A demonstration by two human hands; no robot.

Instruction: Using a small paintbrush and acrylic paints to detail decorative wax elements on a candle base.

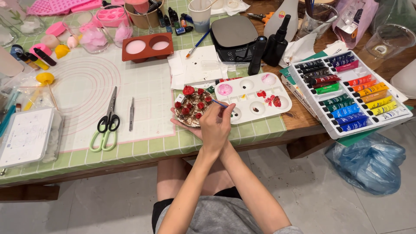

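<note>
1. Round brown piece, studded with small red roses, is held at the table's front edge, just left of the white palette, above the green checked cloth.
2. Scissors with green handles and a metal tweezer are laid on the white silicone mat, well left of the piece.
3. Left hand is cupped beneath the piece, its fingers closed up around the underside; much of it is hidden by the other hand.
4. Right hand is crossed over the left, its fingers pinched together on a thin blue brush, whose tip is directed at the piece's right rim.
5. White palette, spotted with pink and red paint, is seen just beside the piece.
6. Tray of paint tubes is placed at far right.
</note>
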